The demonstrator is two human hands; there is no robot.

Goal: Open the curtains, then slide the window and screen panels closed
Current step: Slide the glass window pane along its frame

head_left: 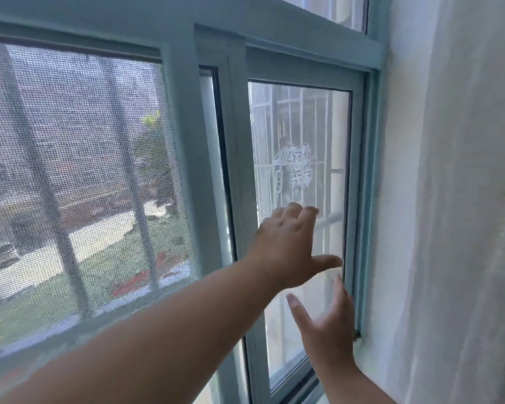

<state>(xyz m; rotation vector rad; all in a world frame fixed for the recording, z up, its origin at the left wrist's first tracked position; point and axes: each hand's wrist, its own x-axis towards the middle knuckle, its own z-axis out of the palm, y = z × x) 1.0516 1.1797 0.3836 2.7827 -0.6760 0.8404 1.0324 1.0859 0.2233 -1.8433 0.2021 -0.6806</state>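
Teal-framed sliding glass window panel (299, 182) at right side of opening, close to right jamb. Grey mesh screen panel (79, 176) fills left side. White sheer curtain (464, 199) drawn aside at far right.

Both hands spread, fingers splayed, gripping nothing. Left hand (289, 243) flat at glass, mid-height; right hand (327, 319) below it, near right stile. Contact with glass unclear.

Risks, judged: flat palms may slip on smooth glass; fingers by jamb could get pinched as panel shuts; curtain edge could catch.

No containers visible.
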